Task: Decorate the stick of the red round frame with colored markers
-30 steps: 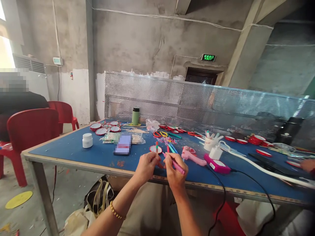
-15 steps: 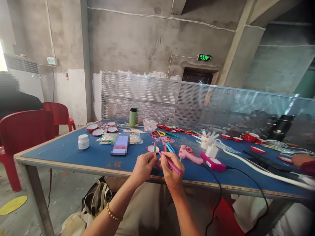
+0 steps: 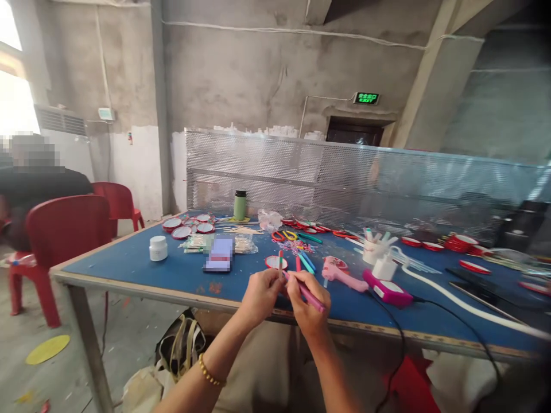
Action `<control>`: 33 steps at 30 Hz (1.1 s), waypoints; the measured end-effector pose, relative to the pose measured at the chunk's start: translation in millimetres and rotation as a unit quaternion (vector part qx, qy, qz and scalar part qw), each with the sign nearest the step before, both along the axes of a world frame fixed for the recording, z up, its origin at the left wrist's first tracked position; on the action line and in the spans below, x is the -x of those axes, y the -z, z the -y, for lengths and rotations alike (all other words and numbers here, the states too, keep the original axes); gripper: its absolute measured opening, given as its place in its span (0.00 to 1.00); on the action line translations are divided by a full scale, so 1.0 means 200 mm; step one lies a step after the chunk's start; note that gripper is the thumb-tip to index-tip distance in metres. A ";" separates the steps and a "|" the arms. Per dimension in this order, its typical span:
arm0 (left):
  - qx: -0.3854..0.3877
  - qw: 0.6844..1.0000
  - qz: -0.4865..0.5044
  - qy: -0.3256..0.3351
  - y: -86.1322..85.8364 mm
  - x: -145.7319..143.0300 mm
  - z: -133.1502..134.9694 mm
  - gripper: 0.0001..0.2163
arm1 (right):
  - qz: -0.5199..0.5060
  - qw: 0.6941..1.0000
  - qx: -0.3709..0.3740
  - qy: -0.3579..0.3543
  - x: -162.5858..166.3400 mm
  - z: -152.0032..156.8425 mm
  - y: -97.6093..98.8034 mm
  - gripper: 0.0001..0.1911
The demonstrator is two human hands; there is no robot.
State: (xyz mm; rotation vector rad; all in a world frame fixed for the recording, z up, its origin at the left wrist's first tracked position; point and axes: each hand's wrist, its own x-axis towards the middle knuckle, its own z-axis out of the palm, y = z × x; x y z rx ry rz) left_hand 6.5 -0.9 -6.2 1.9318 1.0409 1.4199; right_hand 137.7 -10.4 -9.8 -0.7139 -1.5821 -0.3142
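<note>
Another person's hand has gone from the right of the blue-topped table [image 3: 172,280]; near its front edge, my left hand [image 3: 260,295] pinches an upright flat stick [image 3: 280,264] banded red and green, my right hand [image 3: 310,307] grips a pink pen [image 3: 311,297] beside it.

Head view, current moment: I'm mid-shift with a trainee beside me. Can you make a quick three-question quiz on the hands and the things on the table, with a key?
1. Multiple choice: which colours show at the upper end of the stick in the left hand?
a) blue and yellow
b) orange-red and green
c) black and white

2. True or false: in the picture, the white jar stands to the left of the phone.

3. Short answer: what does the right hand hold, and what colour is it?

Key: 1: b. 2: true. 3: a pink marker.
</note>
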 end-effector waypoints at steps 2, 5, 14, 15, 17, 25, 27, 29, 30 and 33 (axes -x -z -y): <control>-0.002 1.000 0.004 0.009 0.00 0.00 -0.01 0.16 | 0.002 1.000 -0.009 0.003 0.00 -0.01 0.00 0.05; 0.004 1.000 0.008 0.012 -0.01 0.00 -0.01 0.15 | -0.008 1.000 -0.004 0.001 -0.01 -0.03 0.01 0.06; 0.015 1.000 0.008 0.015 -0.01 0.00 0.00 0.14 | -0.061 0.998 0.032 0.008 0.00 0.00 0.02 0.06; 0.019 1.000 0.005 0.015 -0.01 0.00 0.00 0.14 | -0.069 0.997 0.037 0.010 0.00 0.01 0.02 0.07; 0.032 0.999 0.001 0.013 -0.01 0.01 0.01 0.13 | -0.077 0.996 0.049 0.010 0.01 0.03 0.04 0.07; 0.087 0.996 -0.003 0.015 0.00 0.01 0.02 0.14 | -0.039 0.998 0.040 0.003 -0.08 0.23 0.12 0.09; 0.107 0.994 0.004 0.019 0.00 0.01 0.03 0.15 | -0.035 0.999 0.030 0.022 -0.15 0.27 0.12 0.10; 0.113 0.994 0.003 0.013 0.00 0.01 0.04 0.15 | -0.032 0.997 0.042 0.049 -0.24 0.31 0.12 0.09; 0.112 0.994 -0.001 0.010 0.00 0.00 0.04 0.15 | -0.027 0.996 0.054 0.062 -0.28 0.32 0.13 0.09; 0.105 0.994 -0.019 -0.002 -0.01 0.00 0.04 0.15 | -0.003 0.994 0.068 0.089 -0.37 0.36 0.13 0.08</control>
